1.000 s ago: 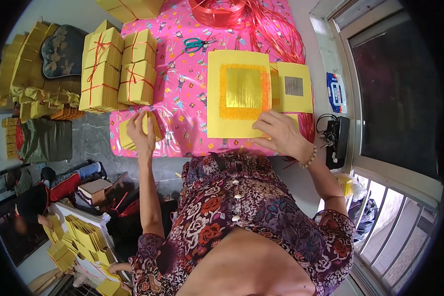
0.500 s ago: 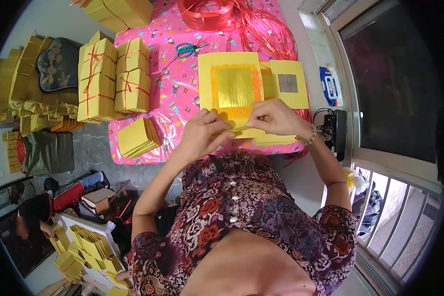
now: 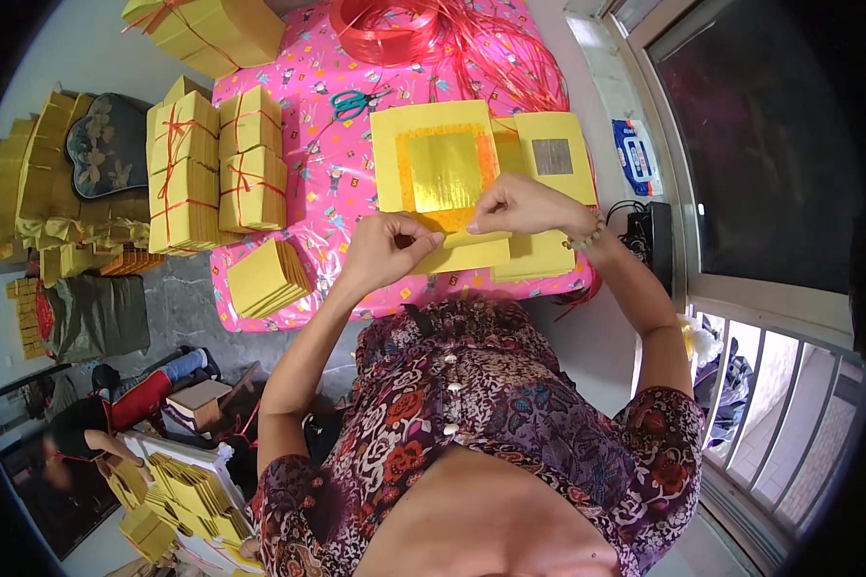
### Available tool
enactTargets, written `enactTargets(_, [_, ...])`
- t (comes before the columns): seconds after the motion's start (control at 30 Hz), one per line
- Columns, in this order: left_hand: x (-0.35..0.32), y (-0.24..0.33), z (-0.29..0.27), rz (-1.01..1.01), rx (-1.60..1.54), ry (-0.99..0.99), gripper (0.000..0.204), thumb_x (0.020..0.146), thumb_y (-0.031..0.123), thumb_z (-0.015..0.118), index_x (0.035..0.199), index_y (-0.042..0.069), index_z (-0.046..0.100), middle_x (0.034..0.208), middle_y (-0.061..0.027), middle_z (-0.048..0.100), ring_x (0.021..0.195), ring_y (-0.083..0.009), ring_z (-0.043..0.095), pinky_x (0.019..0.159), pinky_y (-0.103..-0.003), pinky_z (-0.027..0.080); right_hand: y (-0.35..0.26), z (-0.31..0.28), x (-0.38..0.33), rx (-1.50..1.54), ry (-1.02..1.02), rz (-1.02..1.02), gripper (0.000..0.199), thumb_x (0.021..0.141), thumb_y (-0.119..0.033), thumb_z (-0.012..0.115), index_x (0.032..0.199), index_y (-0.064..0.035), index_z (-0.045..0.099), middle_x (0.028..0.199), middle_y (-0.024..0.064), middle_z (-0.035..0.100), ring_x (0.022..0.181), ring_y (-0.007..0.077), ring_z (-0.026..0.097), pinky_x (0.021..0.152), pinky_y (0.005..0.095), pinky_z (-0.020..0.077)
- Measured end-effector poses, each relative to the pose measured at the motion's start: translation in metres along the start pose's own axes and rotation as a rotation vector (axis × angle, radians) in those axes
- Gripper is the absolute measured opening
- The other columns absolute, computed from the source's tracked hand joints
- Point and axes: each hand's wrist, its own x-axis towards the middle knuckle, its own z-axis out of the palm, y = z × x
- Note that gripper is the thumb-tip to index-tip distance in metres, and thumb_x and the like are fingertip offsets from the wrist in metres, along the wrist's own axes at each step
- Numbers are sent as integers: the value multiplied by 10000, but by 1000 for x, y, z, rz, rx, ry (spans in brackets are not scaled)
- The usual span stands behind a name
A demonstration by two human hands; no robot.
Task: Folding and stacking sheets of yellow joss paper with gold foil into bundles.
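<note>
A yellow sheet of joss paper [image 3: 445,171] with a gold foil square and an orange border lies in front of me on a pink table. Its near edge is lifted into a fold. My left hand [image 3: 387,252] pinches the left part of that fold between thumb and forefinger. Closed in a pinch too, my right hand [image 3: 527,206] holds the fold a little farther right, its wrist in a beaded bracelet. Yellow paper shows beneath the fold. Just to the right lies yellow paper with a silver square [image 3: 551,157], partly covered by my right hand and wrist.
Tied yellow paper bundles [image 3: 185,183] stand on the left, and a small folded stack [image 3: 267,279] lies nearer. Teal-handled scissors [image 3: 351,104] and a red ribbon coil [image 3: 385,34] lie beyond. A blue-white packet [image 3: 637,159] is at the right; another person [image 3: 96,433] sits lower left.
Both hands have shifted slightly away from me, lifting the sheet's near edge into a fold. My left fingers have closed in a pinch on it. The view has tilted a little.
</note>
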Motion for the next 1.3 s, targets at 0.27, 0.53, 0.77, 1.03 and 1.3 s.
enactTargets(0.27, [3, 4, -1, -65, 20, -24, 236, 851, 247, 776, 826, 12, 780, 684, -31, 694, 599, -57, 590, 542, -252, 448, -9, -10, 4, -61, -99, 20, 284, 911, -237, 730, 836, 36, 713, 602, -59, 531, 593, 26, 437, 521, 267, 367])
enactTargets(0.53, [2, 9, -1, -79, 37, -23, 236, 844, 242, 769, 808, 9, 775, 679, -39, 691, 598, -65, 590, 550, -264, 452, -11, -10, 4, -90, -117, 6, 292, 907, -247, 723, 840, 37, 698, 582, -41, 490, 575, 42, 408, 509, 290, 346])
enactTargets(0.77, [5, -6, 4, 7, 50, 40, 242, 821, 270, 749, 782, 33, 780, 573, -62, 653, 501, -84, 564, 477, -296, 427, -10, -9, 4, -121, -92, -46, 287, 898, -252, 727, 831, 26, 701, 570, -3, 506, 561, 55, 413, 508, 302, 351])
enactTargets(1.03, [-4, 2, 4, 43, 9, 80, 254, 826, 276, 762, 865, 26, 774, 626, -67, 657, 526, -113, 576, 503, -302, 442, -23, -2, -9, -239, -1, -95, 293, 934, -259, 679, 839, 18, 660, 589, 24, 499, 582, 91, 456, 548, 306, 388])
enactTargets(1.3, [-20, 24, 14, 698, 561, 614, 527, 778, 204, 761, 1284, 114, 643, 1340, -163, 509, 1219, -356, 459, 1014, -485, 370, -28, -36, 10, -175, 470, -277, 327, 970, -314, 605, 884, 0, 633, 719, 165, 586, 655, 289, 565, 631, 399, 434])
